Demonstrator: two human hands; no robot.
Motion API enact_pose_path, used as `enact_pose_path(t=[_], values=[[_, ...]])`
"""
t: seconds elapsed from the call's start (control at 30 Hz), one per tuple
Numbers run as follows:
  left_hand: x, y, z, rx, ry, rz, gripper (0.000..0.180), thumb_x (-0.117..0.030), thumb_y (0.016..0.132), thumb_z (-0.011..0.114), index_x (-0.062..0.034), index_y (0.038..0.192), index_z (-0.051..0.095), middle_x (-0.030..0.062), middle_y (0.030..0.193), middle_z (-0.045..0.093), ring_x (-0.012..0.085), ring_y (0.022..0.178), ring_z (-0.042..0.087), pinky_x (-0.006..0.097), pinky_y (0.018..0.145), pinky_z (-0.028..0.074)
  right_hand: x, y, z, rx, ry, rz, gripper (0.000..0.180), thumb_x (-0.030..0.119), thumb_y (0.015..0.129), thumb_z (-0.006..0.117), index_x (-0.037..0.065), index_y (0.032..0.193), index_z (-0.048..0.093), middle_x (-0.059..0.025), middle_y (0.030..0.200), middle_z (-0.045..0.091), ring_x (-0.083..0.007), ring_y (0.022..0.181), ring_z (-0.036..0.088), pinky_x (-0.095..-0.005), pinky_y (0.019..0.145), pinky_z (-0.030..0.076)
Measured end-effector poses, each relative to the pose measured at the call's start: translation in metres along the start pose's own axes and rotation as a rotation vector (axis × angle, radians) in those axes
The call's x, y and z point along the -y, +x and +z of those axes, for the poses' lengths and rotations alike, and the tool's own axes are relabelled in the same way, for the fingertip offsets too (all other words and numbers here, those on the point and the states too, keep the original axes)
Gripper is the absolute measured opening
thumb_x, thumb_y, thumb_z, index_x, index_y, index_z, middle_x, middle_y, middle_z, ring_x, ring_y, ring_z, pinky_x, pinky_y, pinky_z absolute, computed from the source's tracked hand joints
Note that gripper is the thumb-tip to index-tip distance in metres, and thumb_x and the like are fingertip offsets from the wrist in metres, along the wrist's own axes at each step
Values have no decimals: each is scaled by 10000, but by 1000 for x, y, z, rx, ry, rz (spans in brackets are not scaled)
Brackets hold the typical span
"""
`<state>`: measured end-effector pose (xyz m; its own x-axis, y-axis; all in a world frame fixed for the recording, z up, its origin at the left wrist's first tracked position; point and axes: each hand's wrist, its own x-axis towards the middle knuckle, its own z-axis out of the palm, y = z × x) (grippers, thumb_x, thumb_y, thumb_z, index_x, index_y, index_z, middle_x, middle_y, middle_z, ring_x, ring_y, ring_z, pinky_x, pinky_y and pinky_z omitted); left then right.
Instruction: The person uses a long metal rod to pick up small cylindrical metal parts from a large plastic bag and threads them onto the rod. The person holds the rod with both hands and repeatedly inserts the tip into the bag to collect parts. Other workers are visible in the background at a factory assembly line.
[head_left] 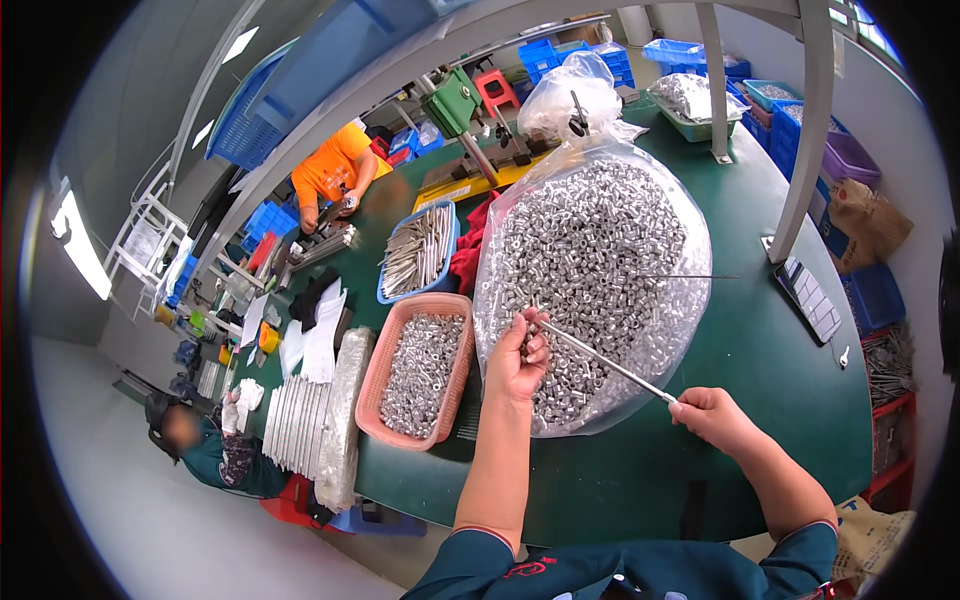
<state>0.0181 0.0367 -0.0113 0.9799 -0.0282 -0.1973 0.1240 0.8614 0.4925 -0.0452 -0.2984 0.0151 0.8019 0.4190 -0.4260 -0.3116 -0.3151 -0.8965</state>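
A clear plastic bag (698, 330) lies spread wide on the green table, filled with a heap of small silver metal sleeves (600, 240). Over its near part, my left hand (518, 360) is turned palm up with its fingers curled closed; what they pinch is too small to make out. A slim metal rod (610, 366) slants from those fingertips down to the right. My right hand (715, 416) grips the rod's lower end in a closed grasp. Farther right over the heap, a thin dark wire-like piece (690, 277) sticks out sideways.
Left of the bag stand a pink basket (366, 405) of small metal parts and a blue basket (456, 240) of metal rods. A phone (808, 300) and a key (844, 357) lie at right. A shelf post (800, 190) rises nearby. Two people work at left.
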Motion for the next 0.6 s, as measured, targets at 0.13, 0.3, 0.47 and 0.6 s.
enact_pose_path(t=[0.13, 0.3, 0.47, 0.6], values=[[-1, -5, 8, -33, 113, 16, 231, -202, 938, 591, -16, 1076, 583, 150, 971, 636, 85, 551, 466, 173, 428, 356, -4, 1, -1, -48, -108, -79, 283, 285, 903, 611, 9, 850, 648, 18, 621, 486, -83, 567, 415, -273, 518, 354], [-8, -11, 19, -68, 336, -15, 233, -213, 953, 573, -9, 1066, 568, 164, 923, 640, 64, 484, 442, 165, 387, 305, 4, -5, -3, -147, -288, -142, 267, 268, 892, 628, 2, 879, 651, -44, 594, 511, -124, 550, 458, -307, 531, 392], [-23, -11, 27, 44, 598, -139, 264, -222, 955, 564, 11, 1080, 567, 150, 873, 652, 51, 475, 477, 146, 361, 293, 8, -5, -6, -148, -405, -186, 250, 257, 886, 634, 9, 898, 655, -74, 604, 532, -156, 552, 490, -319, 544, 409], [-32, -7, 33, 63, 598, -228, 276, -230, 953, 566, 8, 1091, 563, 148, 876, 658, 50, 473, 474, 149, 362, 296, 0, -2, -1, -112, -283, -133, 267, 271, 892, 630, 4, 888, 653, -42, 605, 511, -121, 571, 468, -306, 546, 399]])
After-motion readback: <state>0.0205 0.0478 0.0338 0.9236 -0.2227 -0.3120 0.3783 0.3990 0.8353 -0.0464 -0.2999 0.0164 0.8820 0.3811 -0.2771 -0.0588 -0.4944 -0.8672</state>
